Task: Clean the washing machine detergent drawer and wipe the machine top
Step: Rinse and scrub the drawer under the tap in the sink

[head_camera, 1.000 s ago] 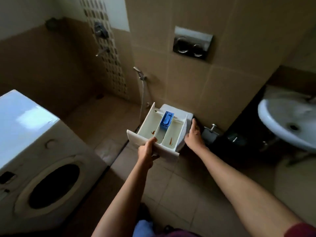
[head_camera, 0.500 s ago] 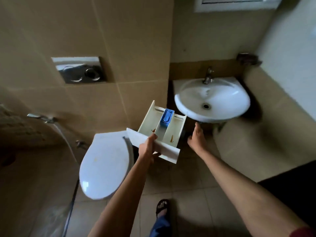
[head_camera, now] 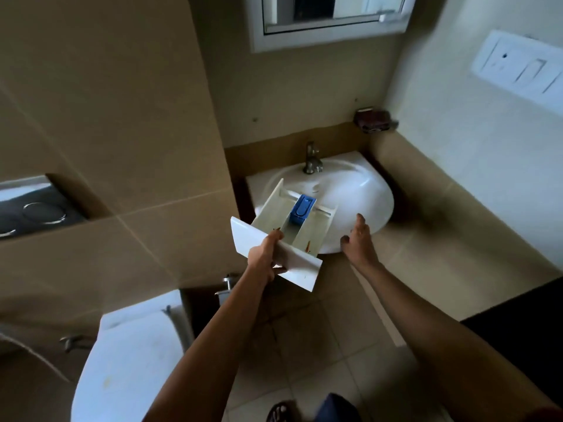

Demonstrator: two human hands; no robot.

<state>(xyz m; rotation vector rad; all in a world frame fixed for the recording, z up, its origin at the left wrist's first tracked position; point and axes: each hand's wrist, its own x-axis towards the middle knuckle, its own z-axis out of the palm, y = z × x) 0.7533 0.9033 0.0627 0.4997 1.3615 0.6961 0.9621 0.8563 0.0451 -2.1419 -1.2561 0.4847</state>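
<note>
— Holding what over the sink (head_camera: pixel 359 193)?
— Detergent drawer (head_camera: pixel 283 226), left hand (head_camera: pixel 265 257) clamped on its front panel, fingers hidden underneath.
— Right hand (head_camera: pixel 359 239)?
— Empty, fingers loosely spread before the sink's front rim; touching it or not, unclear.
— Anything cut off?
— Drawer hides the drain; its brown stains are blurry.

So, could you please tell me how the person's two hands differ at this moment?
The left hand is closed around the front panel of the detergent drawer, carrying it alone; the right hand holds nothing. The left hand's fingers are curled in a grip, while the right hand's are spread open. The left hand sits short of the sink; the right hand reaches over its front rim. Both are bare and extended toward the sink.
</note>
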